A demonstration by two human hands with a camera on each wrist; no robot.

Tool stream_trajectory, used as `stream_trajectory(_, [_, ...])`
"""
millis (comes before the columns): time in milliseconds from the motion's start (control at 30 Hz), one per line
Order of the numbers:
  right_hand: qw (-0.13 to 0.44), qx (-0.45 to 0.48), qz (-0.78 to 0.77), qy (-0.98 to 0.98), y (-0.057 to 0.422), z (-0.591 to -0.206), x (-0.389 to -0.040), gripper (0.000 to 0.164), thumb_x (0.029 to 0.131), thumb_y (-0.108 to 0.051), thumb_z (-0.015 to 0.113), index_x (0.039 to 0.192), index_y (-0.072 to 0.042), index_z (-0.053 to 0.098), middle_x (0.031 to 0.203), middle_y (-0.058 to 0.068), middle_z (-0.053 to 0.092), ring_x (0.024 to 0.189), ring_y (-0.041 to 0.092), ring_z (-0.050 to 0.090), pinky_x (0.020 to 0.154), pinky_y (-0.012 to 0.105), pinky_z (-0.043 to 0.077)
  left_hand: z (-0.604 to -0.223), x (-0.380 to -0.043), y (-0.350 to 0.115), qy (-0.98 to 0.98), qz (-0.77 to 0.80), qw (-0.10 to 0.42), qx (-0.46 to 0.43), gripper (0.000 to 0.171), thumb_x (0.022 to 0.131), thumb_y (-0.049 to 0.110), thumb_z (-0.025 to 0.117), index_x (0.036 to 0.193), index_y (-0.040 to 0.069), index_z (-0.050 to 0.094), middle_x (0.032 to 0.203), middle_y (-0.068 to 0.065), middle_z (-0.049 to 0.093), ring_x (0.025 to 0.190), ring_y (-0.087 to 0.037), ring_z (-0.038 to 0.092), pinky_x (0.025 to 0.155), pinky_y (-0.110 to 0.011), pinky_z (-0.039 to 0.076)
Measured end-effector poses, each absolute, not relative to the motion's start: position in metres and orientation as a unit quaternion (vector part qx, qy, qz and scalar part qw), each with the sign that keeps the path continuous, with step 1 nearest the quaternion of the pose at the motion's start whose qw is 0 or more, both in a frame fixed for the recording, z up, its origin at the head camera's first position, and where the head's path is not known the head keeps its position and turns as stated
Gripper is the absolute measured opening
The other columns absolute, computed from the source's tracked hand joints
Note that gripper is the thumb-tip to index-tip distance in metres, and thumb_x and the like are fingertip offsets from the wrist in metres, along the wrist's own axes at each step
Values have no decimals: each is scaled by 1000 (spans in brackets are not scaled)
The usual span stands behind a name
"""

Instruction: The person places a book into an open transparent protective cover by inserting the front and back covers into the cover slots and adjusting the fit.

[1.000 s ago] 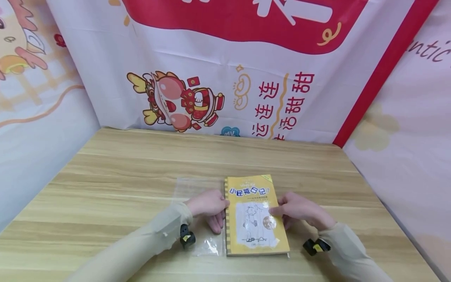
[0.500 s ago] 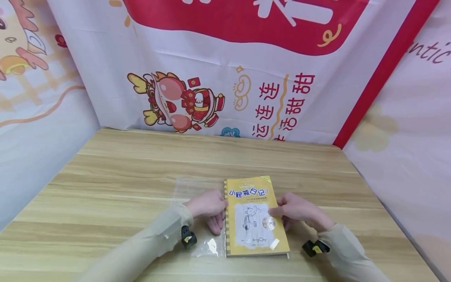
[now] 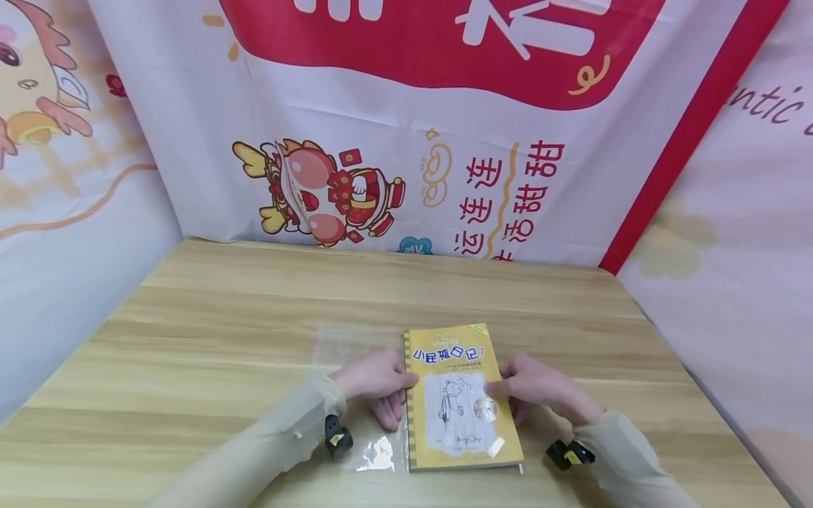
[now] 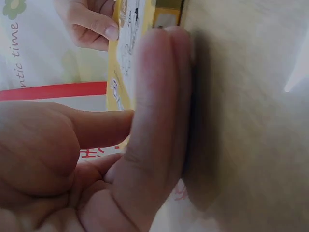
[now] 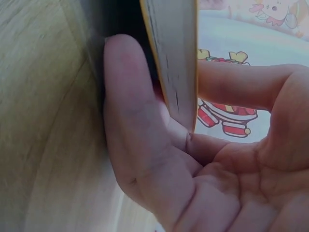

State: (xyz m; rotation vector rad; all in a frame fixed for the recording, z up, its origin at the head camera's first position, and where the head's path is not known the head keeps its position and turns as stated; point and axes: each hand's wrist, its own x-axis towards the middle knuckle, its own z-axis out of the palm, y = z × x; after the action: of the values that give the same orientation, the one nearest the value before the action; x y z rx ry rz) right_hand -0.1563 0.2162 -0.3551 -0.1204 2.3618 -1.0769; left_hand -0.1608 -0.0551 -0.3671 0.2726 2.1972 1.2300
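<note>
In the lower middle of the head view, a yellow book (image 3: 460, 416) lies face up above the table (image 3: 254, 296), its title at the top of the cover and its striped edge toward the left of the frame. Clear plastic (image 3: 377, 455) spreads out from that striped edge, and a sliver of it shows past the book's lower right corner; whether the book lies on it or partly inside it, I cannot tell.

The left hand (image 3: 377, 382) grips the striped edge, thumb on the cover and fingers down beside or under it. The right hand (image 3: 536, 384) pinches the opposite edge, thumb on top; the right wrist view shows a finger beneath the book, with the page edges between finger and thumb and a dark gap over the table.

The likeliest trouble, I would judge, is the plastic: it is thin and slick, and the left hand sits over it, so fingers could drag or crumple it along with the book. Uneven lifting by the two hands could tip the book and let it slide on that smooth film. A thumb pressed too hard might crease the soft-looking cover, while a loose pinch at the right could let the pages fan apart.
</note>
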Motion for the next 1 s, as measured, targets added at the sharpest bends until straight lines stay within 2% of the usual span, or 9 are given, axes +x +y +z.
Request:
stream_trajectory(433, [231, -50, -338, 911, 213, -357, -152, 18, 87, -21, 68, 79, -5, 62, 66, 7, 62, 53, 20, 60, 51, 34, 53, -372, -163, -55, 819, 476, 303, 102, 37, 97, 22, 55, 77, -9, 59, 64, -19, 62, 47, -22, 62, 49, -35, 53])
stream_trajectory(1000, [211, -23, -323, 922, 208, -354, -152, 25, 86, -23, 70, 72, -5, 58, 66, 7, 60, 56, 21, 59, 52, 33, 53, -371, -164, -57, 818, 473, 311, 99, 37, 98, 23, 53, 78, -8, 60, 66, -19, 63, 47, -20, 62, 50, -34, 54])
